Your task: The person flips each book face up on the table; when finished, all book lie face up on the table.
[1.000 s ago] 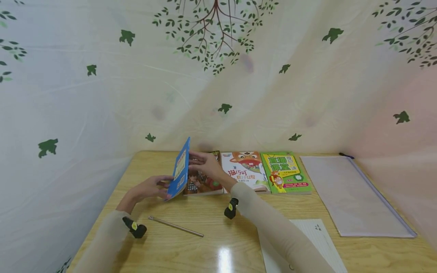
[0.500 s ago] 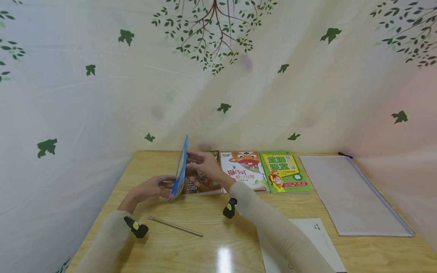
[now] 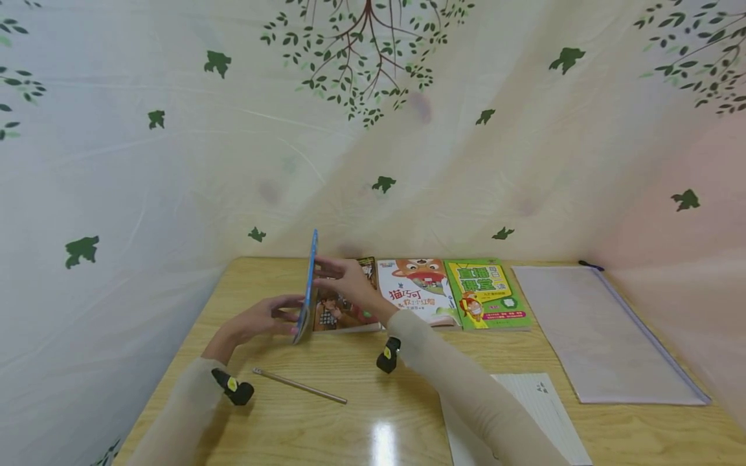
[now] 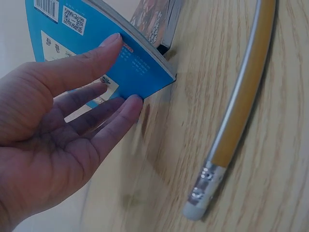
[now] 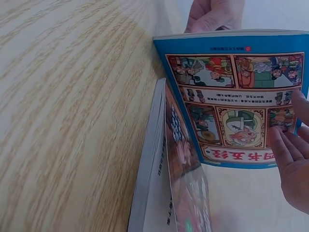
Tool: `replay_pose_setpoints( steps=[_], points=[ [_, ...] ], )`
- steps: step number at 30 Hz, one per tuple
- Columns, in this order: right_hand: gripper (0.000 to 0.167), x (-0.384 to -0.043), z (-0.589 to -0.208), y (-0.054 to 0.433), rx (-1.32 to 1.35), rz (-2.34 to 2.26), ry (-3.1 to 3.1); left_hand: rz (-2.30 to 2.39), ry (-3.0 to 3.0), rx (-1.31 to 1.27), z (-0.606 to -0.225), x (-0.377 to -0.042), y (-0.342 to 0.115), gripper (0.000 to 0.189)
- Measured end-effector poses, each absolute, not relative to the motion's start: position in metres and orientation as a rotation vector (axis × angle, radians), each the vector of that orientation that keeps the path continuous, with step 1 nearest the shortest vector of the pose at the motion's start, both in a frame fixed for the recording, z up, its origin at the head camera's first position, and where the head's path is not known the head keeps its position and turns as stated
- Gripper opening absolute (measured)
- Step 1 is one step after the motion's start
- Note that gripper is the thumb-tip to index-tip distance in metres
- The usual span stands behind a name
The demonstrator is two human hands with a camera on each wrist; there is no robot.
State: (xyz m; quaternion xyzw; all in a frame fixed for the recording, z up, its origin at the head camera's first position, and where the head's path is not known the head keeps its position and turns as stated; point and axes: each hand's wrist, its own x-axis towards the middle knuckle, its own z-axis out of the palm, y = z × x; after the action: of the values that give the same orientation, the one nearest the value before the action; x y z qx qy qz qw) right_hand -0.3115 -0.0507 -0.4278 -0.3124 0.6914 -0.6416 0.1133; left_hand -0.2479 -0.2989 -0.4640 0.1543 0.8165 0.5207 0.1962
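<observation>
A blue paperback book (image 3: 309,281) stands almost edge-on to the head view, between the two hands. On its back cover, with barcode and QR code, the thumb and fingertips of my left hand (image 4: 53,121) rest near the lower corner. The fingers of my right hand (image 3: 353,285) touch the illustrated front cover, seen in the right wrist view. Whether the blue book's lower edge bears on the table cannot be told. Partly hidden behind the right hand lies a dark-covered book (image 3: 338,317). A pencil (image 3: 300,386) with a white eraser lies in front of the hands.
A white fox-covered book (image 3: 416,291) and a green book (image 3: 488,294) continue the row to the right. Beyond them lies a translucent zip pouch (image 3: 606,336). Lined paper (image 3: 539,408) is partly under the right forearm. A printed cloth (image 3: 350,162) hangs behind the table.
The blue book has turned from a leftward tilt with its back cover showing to nearly upright and edge-on. Both hands stay on it; the left shifts slightly right.
</observation>
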Motion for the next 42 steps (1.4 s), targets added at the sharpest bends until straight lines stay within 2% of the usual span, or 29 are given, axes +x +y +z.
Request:
replay_pose_setpoints(
  steps=[17, 26, 42],
  points=[
    [0.055, -0.306, -0.433, -0.056, -0.957, -1.806, 2.035, 1.486, 2.284, 0.431, -0.439, -0.247, -0.299, 0.077],
    [0.056, -0.304, -0.434, -0.060, -0.943, -1.784, 2.033, 1.524, 2.300, 0.484, -0.427, -0.252, -0.306, 0.065],
    [0.056, -0.304, -0.439, -0.069, -0.950, -1.750, 2.051, 1.632, 2.262, 0.407, -0.405, -0.254, -0.310, 0.060]
  ],
)
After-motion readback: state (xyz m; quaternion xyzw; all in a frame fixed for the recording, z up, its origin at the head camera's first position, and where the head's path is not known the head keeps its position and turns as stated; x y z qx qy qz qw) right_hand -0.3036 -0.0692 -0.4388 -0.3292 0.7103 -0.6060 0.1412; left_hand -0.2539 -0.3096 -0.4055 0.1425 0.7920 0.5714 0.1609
